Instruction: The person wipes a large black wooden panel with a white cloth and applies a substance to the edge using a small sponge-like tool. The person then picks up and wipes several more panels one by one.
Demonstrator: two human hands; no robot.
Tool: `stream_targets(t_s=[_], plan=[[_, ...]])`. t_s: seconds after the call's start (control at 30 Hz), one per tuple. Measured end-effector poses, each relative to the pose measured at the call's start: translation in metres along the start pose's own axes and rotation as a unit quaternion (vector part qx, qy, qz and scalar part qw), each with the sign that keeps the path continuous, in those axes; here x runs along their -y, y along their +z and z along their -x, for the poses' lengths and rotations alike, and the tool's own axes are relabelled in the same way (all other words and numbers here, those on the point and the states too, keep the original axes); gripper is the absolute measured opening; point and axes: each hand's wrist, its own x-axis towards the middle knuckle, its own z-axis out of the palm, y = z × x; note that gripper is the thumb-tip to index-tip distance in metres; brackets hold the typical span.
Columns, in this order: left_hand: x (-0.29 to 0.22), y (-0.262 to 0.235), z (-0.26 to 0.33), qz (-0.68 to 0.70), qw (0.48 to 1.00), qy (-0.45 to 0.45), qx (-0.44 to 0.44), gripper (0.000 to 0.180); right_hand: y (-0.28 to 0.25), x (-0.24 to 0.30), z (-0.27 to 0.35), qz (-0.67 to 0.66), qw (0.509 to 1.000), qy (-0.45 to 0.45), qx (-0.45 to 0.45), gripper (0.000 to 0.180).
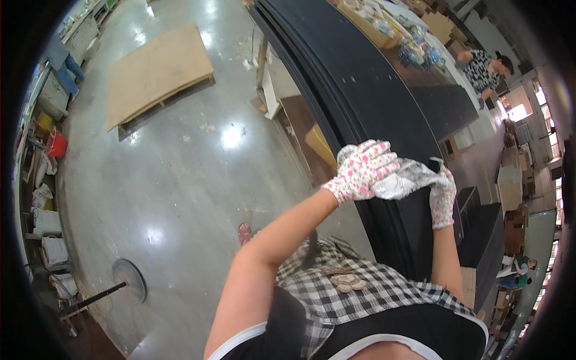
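My left hand [366,171], in a white glove with pink and green flowers, is closed over a crumpled grey-white rag [405,180] above the long black panel [384,114]. Part of the rag also shows beyond the knuckles. In a matching glove, my right hand [443,201] grips the rag's other end, raised at the panel's right side. The rag hangs loosely twisted between both hands. The fingertips of my right hand are partly hidden by the cloth.
A wooden board on a pallet [162,75] lies on the grey floor. At lower left stands a round black base with a pole [129,281]; a red bucket [56,144] is farther back. A co-worker [483,71] stands across the bench, near black boxes [483,234].
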Motion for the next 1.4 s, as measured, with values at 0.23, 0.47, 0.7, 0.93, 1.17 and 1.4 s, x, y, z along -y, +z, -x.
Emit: stream_targets(t_s=[0.23, 0.47, 0.7, 0.93, 1.17, 1.4], plan=[[0.056, -0.015, -0.02, 0.066, 0.993, 0.062, -0.071, 0.075, 0.05, 0.017, -0.004, -0.037, 0.995, 0.021, -0.088, 0.034], [0.138, -0.066, -0.043, 0.12, 0.991, 0.064, 0.005, 0.092, 0.086, 0.029, -0.019, 0.009, 0.985, 0.02, -0.173, 0.03], [0.223, -0.095, -0.049, 0.119, 0.991, 0.064, 0.024, 0.093, 0.102, 0.043, 0.003, 0.079, 0.951, 0.045, -0.295, 0.034], [0.295, -0.116, -0.061, 0.085, 0.995, 0.058, -0.006, 0.082, 0.122, 0.053, 0.012, 0.08, 0.943, 0.047, -0.319, 0.034], [0.409, -0.198, -0.123, -0.038, 0.969, -0.238, 0.061, 0.025, 0.159, 0.053, -0.002, 0.125, 0.918, 0.039, -0.373, 0.031], [0.49, -0.238, -0.128, -0.116, 0.935, -0.233, -0.239, 0.014, 0.115, 0.037, 0.01, 0.45, 0.833, -0.015, -0.321, 0.036]])
